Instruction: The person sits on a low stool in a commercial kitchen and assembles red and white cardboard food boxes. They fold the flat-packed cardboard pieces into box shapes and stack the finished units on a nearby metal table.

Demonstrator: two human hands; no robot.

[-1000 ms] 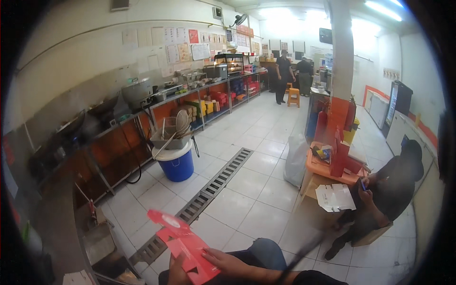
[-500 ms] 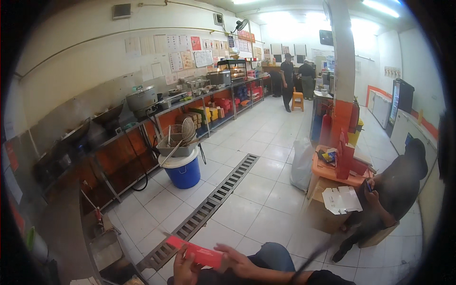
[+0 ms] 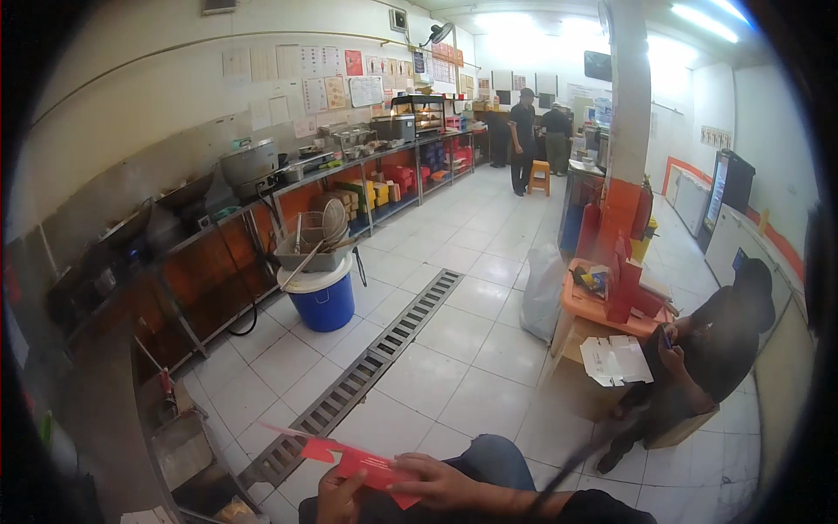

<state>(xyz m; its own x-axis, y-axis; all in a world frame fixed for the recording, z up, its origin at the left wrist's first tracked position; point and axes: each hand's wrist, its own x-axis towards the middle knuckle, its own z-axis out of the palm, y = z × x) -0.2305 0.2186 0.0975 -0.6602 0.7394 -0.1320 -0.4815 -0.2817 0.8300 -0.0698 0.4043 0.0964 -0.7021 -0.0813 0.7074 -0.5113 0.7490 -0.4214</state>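
A flat red cardboard piece (image 3: 367,467) with pale print and a small green mark is held over my lap at the bottom of the view. Its left end has a thin flap or edge sticking out over the floor drain. My left hand (image 3: 339,499) grips the lower left part, thumb on the printed face. My right hand (image 3: 429,482) is closed over the right end, fingers lying across the face. A red corner shows below the right hand. Whether the cardboard is one layer or folded, I cannot tell.
A drain grate (image 3: 384,345) crosses the tiled floor. To the left stand a blue bucket (image 3: 323,306) with strainers on top and a long counter. At right, a seated person (image 3: 716,336) handles a phone beside a white unfolded carton (image 3: 616,360) and an orange table (image 3: 585,301).
My right hand has slid left, farther over the cardboard. The cardboard has turned slightly, and a thin edge now shows at its left. The whole view has shifted a little.
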